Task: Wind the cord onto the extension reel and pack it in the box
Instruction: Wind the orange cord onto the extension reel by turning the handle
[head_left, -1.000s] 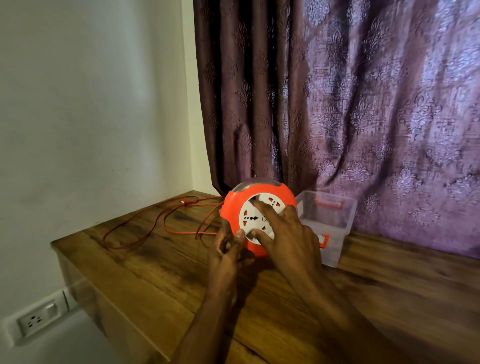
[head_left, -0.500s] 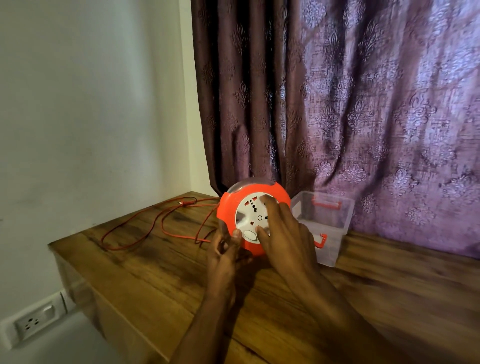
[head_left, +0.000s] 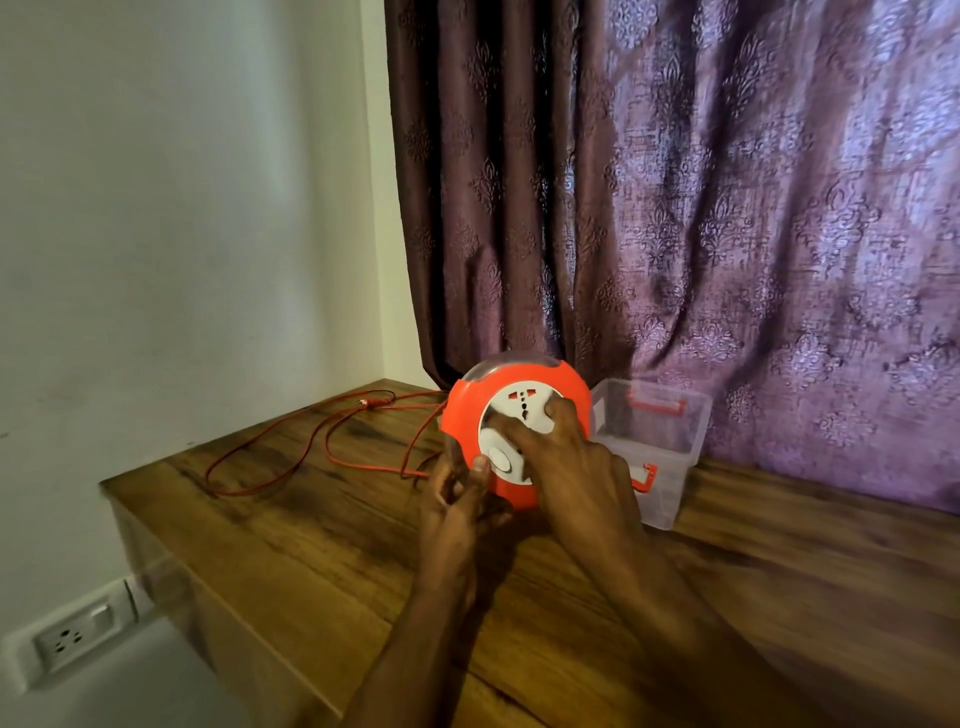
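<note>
An orange round extension reel (head_left: 467, 410) with a white socket face stands on edge on the wooden table (head_left: 311, 530). My left hand (head_left: 454, 499) grips its lower left rim. My right hand (head_left: 566, 457) lies with spread fingers on the white face. A thin red cord (head_left: 311, 447) runs in loose loops over the table to the left of the reel, its plug (head_left: 370, 401) near the wall corner. A clear plastic box (head_left: 675, 452) with orange latches stands open just right of the reel.
A patterned purple curtain (head_left: 701, 208) hangs behind the table. The white wall (head_left: 182, 234) is on the left, with a wall socket (head_left: 72, 636) below the table's left edge. Bare wood extends in front and to the right.
The white socket face has turned under my right hand's fingers. The cord loops on the table have drawn in a little toward the reel. My left hand stays on the rim.
</note>
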